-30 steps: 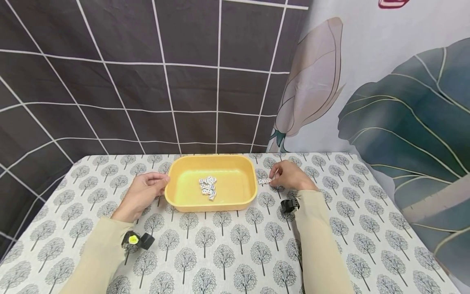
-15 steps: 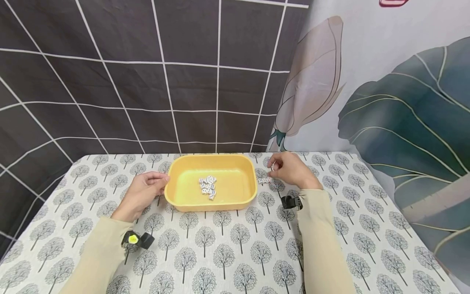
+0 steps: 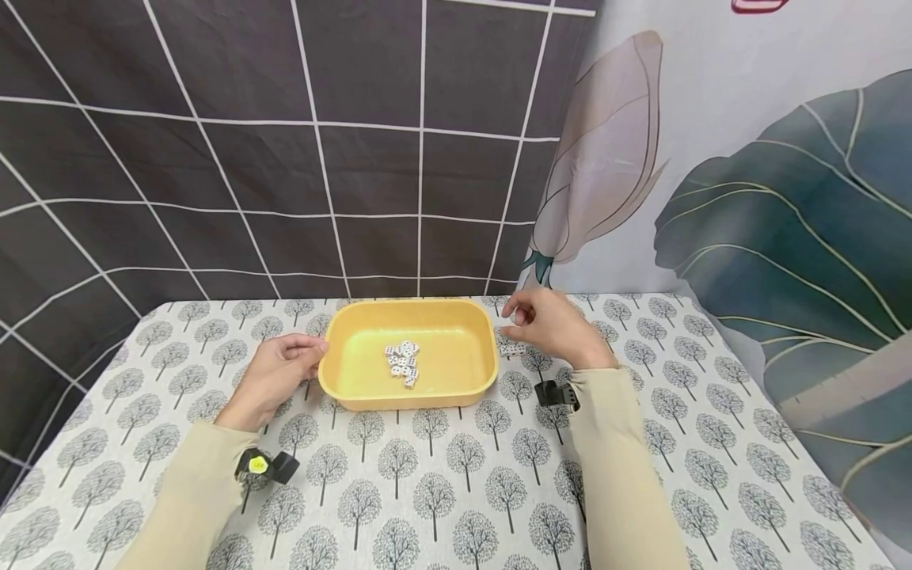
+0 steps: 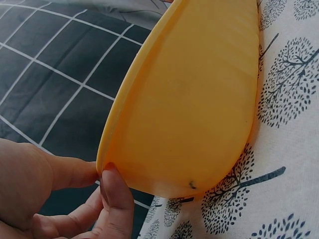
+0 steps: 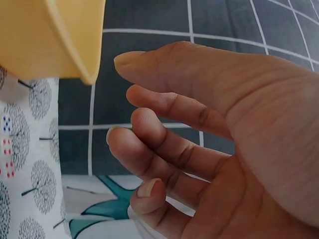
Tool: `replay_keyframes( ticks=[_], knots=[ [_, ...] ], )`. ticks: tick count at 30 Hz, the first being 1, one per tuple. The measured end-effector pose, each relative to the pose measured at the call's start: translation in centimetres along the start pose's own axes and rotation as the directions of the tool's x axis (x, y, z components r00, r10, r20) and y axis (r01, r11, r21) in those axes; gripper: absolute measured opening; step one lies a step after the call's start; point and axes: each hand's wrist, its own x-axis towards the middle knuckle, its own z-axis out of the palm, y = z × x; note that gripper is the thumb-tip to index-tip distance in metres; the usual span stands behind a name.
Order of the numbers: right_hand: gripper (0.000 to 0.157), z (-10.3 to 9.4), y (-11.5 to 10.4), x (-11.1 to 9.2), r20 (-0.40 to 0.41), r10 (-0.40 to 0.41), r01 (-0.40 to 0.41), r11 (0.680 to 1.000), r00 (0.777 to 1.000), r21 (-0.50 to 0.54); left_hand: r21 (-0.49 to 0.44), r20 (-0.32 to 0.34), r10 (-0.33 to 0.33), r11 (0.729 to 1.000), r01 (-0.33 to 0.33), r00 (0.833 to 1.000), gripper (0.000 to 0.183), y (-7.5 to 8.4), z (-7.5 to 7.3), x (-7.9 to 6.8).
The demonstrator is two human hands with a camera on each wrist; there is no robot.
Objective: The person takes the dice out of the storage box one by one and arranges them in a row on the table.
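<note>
A yellow plastic basin (image 3: 456,388) stands on the table with several white dice (image 3: 404,362) in a loose cluster on its floor. My left hand (image 3: 281,372) pinches the basin's left rim between thumb and finger, seen closely on the rim (image 4: 107,129) in the left wrist view. To the right of the basin, my right hand (image 3: 556,324) hovers above the table near the right rim. Its fingers (image 5: 172,129) are loosely bent, and nothing shows between them and the thumb. Below it, a short row of dice (image 3: 511,349) lies on the cloth, partly covered by the hand; their spots are red and blue (image 5: 7,149).
A white tablecloth (image 3: 435,499) printed with grey trees covers the table. Behind it hangs a dark cloth with white grid lines (image 3: 370,174), and at right a curtain (image 3: 613,158) with flower and leaf prints. Both wrists wear black straps (image 3: 557,394).
My right hand lifted from the row of dice, with a small white thing at its fingertips half a second ago, then shifted left towards the basin. My left hand stays on the rim.
</note>
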Motion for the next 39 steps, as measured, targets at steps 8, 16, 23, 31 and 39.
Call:
replay_keyframes(
  ticks=[8,16,23,31,39],
  knots=[
    [0.017,0.8,-1.1,0.3,0.002,-0.064,0.064,0.997,0.998,0.036,0.005,0.000,-0.004,1.000,0.004,1.000,0.038,0.1,0.0,-0.1],
    [0.020,2.0,-2.6,0.6,0.023,-0.087,0.086,0.996,0.996,0.037,0.003,-0.003,-0.007,1.000,0.007,1.000,0.039,0.1,-0.1,-0.1],
    [0.021,3.4,-2.9,1.1,0.045,-0.133,0.132,0.991,0.990,0.023,-0.008,-0.005,0.001,1.000,-0.001,1.000,0.039,-0.1,0.1,-0.1],
    [0.024,5.0,-3.4,1.7,0.080,-0.139,0.141,0.990,0.987,-0.016,-0.007,-0.010,0.002,1.000,-0.002,1.000,0.040,-0.1,0.1,0.0],
    [0.024,6.5,-4.1,2.1,0.097,-0.131,0.132,0.991,0.987,-0.006,-0.008,-0.008,0.001,1.000,-0.001,1.000,0.040,-0.2,0.1,0.1]
  ],
)
